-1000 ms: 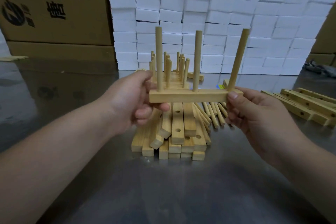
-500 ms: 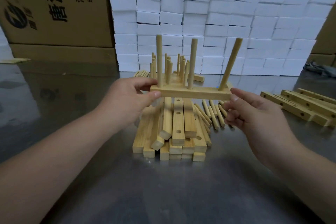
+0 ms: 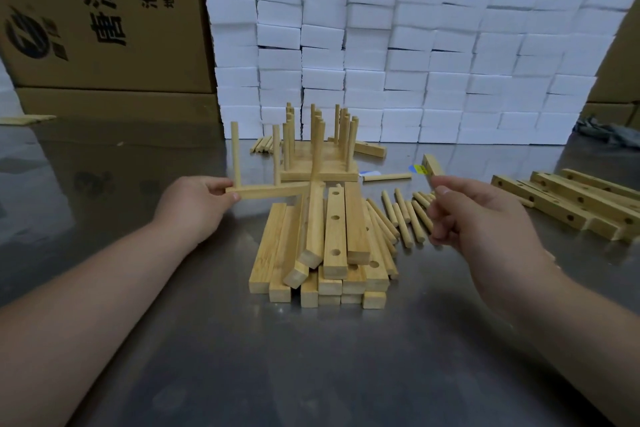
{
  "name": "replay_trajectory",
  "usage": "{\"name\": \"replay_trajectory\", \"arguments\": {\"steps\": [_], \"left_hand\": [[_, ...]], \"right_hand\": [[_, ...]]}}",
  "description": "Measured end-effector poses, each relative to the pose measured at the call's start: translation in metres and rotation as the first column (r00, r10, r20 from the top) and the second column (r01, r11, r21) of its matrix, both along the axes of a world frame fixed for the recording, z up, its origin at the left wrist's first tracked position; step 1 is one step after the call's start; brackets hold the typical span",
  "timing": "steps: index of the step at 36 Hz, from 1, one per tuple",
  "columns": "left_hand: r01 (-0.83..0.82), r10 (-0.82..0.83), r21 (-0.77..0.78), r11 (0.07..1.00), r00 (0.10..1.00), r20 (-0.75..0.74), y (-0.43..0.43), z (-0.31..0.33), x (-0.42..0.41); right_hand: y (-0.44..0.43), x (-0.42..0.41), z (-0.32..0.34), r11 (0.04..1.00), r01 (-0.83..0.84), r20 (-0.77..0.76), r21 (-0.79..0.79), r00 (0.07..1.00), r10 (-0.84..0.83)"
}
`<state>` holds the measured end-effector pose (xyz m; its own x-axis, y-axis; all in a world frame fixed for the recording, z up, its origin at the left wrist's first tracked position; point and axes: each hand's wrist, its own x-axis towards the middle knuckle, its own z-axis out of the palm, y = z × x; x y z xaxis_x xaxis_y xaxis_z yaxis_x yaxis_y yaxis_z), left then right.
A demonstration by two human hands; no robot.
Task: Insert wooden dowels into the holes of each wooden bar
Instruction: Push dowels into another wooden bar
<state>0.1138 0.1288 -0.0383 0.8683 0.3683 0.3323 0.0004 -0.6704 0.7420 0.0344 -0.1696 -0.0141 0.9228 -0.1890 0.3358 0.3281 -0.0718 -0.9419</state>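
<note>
My left hand (image 3: 194,206) pinches the left end of a wooden bar (image 3: 268,191) that carries upright dowels. It holds the bar just above the table, left of the finished bars with dowels (image 3: 320,163) behind the pile. A pile of bare drilled bars (image 3: 322,246) lies in the middle. Loose dowels (image 3: 403,218) lie to its right. My right hand (image 3: 485,218) hovers over those dowels with loosely curled fingers and holds nothing.
More drilled bars (image 3: 581,204) lie at the right. A wall of white foam blocks (image 3: 415,62) and cardboard boxes (image 3: 97,17) stands behind the steel table (image 3: 311,357). A single dowel (image 3: 388,177) and a short bar (image 3: 433,165) lie further back.
My right hand let go of the bar and drew back to the right. My left hand carried the bar with its dowels down and to the left, toward the finished ones.
</note>
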Motion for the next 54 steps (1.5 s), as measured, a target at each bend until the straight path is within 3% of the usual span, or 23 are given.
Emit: {"name": "replay_trajectory", "arguments": {"steps": [13,24,34,40,54], "left_hand": [[0.098,-0.052,0.364,0.926,0.989,-0.135,-0.005,-0.002,0.027],[0.203,-0.154,0.616,0.761,0.979,-0.133,-0.033,0.005,0.064],[0.187,-0.136,0.675,0.714,0.982,-0.129,-0.041,0.007,0.085],[0.185,-0.137,0.648,0.739,0.983,-0.124,-0.041,0.004,0.094],[0.156,-0.106,0.633,0.758,0.988,-0.116,-0.043,0.002,0.105]], "right_hand": [[0.007,-0.003,-0.001,0.999,-0.005,-0.036,-0.053,0.999,0.003],[0.003,0.0,-0.002,0.998,-0.005,-0.044,-0.06,0.999,0.003],[0.004,0.002,-0.002,0.997,-0.003,-0.045,-0.081,0.999,0.0],[0.003,0.001,0.0,0.994,0.004,-0.042,-0.108,0.999,-0.008],[-0.002,0.0,0.005,0.934,0.052,-0.061,-0.354,0.995,-0.079]]}}
